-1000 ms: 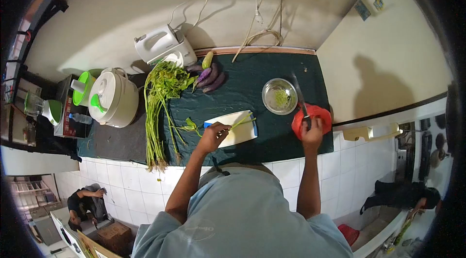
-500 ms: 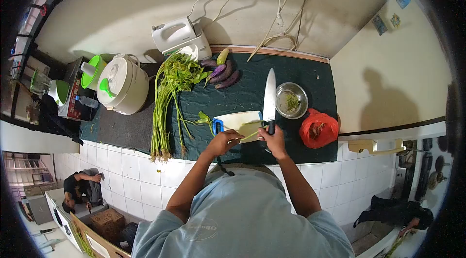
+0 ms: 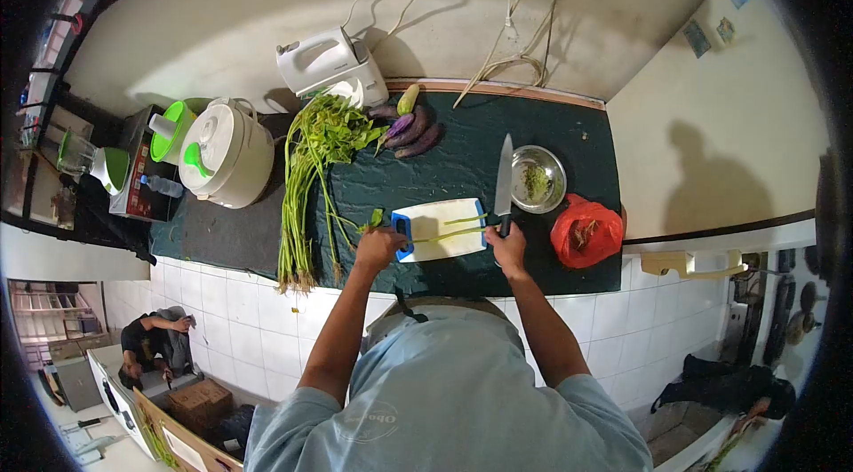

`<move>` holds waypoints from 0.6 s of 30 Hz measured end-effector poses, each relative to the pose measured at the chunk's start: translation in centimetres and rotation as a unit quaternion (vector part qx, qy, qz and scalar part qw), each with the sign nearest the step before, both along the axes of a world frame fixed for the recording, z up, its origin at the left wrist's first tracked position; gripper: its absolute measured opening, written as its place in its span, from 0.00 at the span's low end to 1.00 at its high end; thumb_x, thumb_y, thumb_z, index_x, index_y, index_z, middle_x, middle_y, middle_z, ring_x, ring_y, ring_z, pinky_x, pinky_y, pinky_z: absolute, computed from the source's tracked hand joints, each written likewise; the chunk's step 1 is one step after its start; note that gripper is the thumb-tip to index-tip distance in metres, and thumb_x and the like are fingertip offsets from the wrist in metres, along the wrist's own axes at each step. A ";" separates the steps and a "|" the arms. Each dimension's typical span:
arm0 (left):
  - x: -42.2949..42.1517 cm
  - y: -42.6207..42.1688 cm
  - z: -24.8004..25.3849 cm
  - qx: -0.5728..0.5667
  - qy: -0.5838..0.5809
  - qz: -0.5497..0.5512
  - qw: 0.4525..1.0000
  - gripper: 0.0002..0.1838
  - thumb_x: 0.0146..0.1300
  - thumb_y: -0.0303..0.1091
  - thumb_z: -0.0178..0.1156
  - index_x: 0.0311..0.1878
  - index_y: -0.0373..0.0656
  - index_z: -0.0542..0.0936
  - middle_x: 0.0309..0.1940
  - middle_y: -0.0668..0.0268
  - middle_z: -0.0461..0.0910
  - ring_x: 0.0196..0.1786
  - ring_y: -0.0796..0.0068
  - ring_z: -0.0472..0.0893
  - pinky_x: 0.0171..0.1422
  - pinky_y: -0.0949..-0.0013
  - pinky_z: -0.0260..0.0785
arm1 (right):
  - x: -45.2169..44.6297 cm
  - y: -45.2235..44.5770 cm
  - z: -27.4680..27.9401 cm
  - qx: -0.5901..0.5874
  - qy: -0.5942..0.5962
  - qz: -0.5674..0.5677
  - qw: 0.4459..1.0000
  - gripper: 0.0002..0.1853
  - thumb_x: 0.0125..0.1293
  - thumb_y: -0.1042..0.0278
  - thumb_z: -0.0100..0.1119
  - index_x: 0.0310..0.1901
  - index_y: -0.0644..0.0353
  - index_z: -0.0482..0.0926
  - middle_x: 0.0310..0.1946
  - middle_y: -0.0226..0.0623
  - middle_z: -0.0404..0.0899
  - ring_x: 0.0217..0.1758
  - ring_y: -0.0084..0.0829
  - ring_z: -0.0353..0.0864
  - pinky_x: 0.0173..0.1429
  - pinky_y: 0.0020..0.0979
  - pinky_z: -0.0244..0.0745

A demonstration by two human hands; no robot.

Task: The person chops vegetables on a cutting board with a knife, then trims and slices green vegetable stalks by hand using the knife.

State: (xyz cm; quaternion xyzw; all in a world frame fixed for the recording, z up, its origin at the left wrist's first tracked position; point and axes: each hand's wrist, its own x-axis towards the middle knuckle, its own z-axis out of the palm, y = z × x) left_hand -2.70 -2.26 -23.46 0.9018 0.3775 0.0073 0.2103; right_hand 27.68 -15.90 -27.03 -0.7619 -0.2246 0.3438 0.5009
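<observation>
My left hand point(image 3: 378, 248) is closed around the leafy end of a green vegetable stem point(image 3: 435, 236), at the left end of the white, blue-edged cutting board point(image 3: 426, 253). That stem stretches across the board toward my right hand point(image 3: 507, 250). A second stem piece point(image 3: 465, 221) lies just beyond it on the board. In my right hand is the black handle of a large kitchen knife point(image 3: 505, 177), its blade pointing away from me past the board's right edge. Whether the right fingers also touch the stem's end cannot be told.
Left of the board lies a bunch of long-stemmed greens point(image 3: 302, 197); eggplants point(image 3: 413, 136) lie behind. A metal bowl point(image 3: 553, 197) with green bits and a red plastic bag point(image 3: 597, 223) are at right. A rice cooker point(image 3: 233, 166) and hand mixer point(image 3: 324, 59) stand farther back.
My left hand has moved left from the middle of the board to its left end, drawing the stem out straight. My right hand and the knife have shifted slightly right, and the blade tip sits lower.
</observation>
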 end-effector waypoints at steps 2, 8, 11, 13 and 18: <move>0.0 0.3 -0.1 0.005 -0.008 0.004 1.000 0.09 0.66 0.44 0.60 0.40 0.55 0.87 0.35 0.66 0.84 0.42 0.61 0.84 0.55 0.53 0.71 | -0.5 0.4 0.0 -0.045 -0.157 0.058 0.985 0.11 0.63 0.75 0.69 0.35 0.66 0.73 0.26 0.38 0.83 0.28 0.26 0.85 0.37 0.29 0.84; -0.2 0.6 -1.4 0.032 0.042 -0.013 0.999 0.09 0.64 0.42 0.59 0.41 0.59 0.88 0.37 0.69 0.84 0.46 0.61 0.83 0.58 0.54 0.70 | -0.5 1.1 -4.1 -0.016 -0.169 -0.002 0.985 0.12 0.66 0.69 0.67 0.32 0.65 0.74 0.26 0.40 0.83 0.26 0.28 0.87 0.29 0.31 0.82; -0.1 0.5 -1.2 0.071 0.041 -0.050 0.995 0.10 0.62 0.40 0.59 0.41 0.62 0.89 0.38 0.72 0.83 0.50 0.63 0.81 0.60 0.56 0.68 | -0.4 0.0 -3.0 -0.010 -0.223 0.005 0.975 0.12 0.67 0.68 0.66 0.32 0.66 0.74 0.25 0.41 0.82 0.25 0.29 0.87 0.27 0.31 0.82; 0.2 0.5 -0.3 0.086 0.035 -0.066 0.993 0.11 0.62 0.39 0.58 0.40 0.63 0.89 0.38 0.73 0.82 0.51 0.65 0.79 0.61 0.57 0.67 | -0.2 -1.1 -2.6 -0.001 -0.281 0.022 0.960 0.13 0.67 0.68 0.66 0.32 0.66 0.74 0.25 0.41 0.82 0.25 0.29 0.87 0.26 0.32 0.81; 0.5 0.9 -0.1 0.085 0.042 -0.054 0.994 0.12 0.61 0.36 0.57 0.41 0.62 0.89 0.39 0.72 0.81 0.53 0.64 0.78 0.64 0.56 0.65 | -0.4 -3.0 -1.1 0.013 -0.271 0.043 0.962 0.13 0.68 0.66 0.66 0.32 0.66 0.74 0.25 0.39 0.81 0.25 0.29 0.87 0.25 0.31 0.81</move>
